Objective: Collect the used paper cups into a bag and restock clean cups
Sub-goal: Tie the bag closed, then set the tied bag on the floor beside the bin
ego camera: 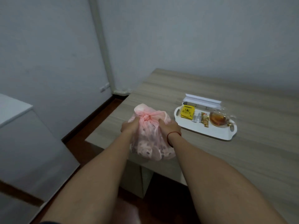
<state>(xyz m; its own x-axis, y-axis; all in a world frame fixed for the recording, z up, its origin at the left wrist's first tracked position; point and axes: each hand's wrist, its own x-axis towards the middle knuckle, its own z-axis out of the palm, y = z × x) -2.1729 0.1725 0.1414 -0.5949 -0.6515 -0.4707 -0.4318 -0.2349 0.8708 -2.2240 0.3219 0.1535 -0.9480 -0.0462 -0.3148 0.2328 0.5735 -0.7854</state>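
Observation:
A pink translucent plastic bag [150, 143] sits on the near left corner of the wooden table [226, 159], its top tied in a knot [146, 118]. Pale rounded shapes with dark spots show through the plastic; I cannot tell what they are. My left hand [130, 126] grips the bag's left side just below the knot. My right hand [169, 128], with a red string at the wrist, grips the right side at the same height. No loose cups are in sight.
A white handled tray [215, 134] lies to the right of the bag, holding a yellow box [187, 112], small sachets [204, 121] and a glass cup of brown liquid [217, 121]. A white folded card [202, 101] stands behind it. A white cabinet [24, 135] stands at left.

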